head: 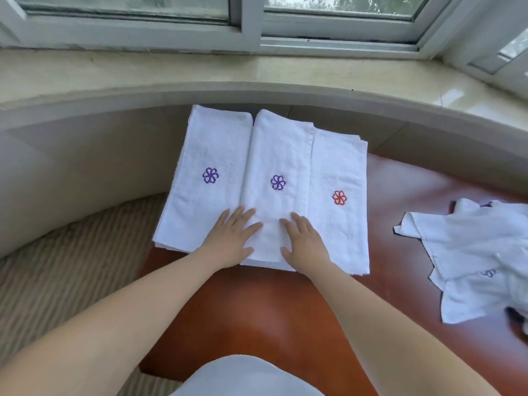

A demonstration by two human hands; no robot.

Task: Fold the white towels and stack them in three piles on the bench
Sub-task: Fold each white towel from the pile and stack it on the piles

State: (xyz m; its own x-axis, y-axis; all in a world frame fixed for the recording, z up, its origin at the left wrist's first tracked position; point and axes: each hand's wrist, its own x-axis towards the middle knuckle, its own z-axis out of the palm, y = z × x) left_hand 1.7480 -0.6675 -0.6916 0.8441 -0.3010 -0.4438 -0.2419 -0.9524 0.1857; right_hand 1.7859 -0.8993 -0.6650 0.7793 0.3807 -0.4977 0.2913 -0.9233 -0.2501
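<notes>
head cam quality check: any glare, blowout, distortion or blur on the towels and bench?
Head view: daylight from the window puts a pale glare patch on the red bench; the folded towels are near blown out, weave faint, logos still crisp; wide-angle lens bows the sill into an arc; both hands are sharp; the unfolded towels soften near the right edge.

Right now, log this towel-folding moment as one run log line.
step: smoothing middle pile | left hand: flat on it | right hand: flat on it | side piles: left pile, right pile | unfolded towels: remain on bench
</notes>
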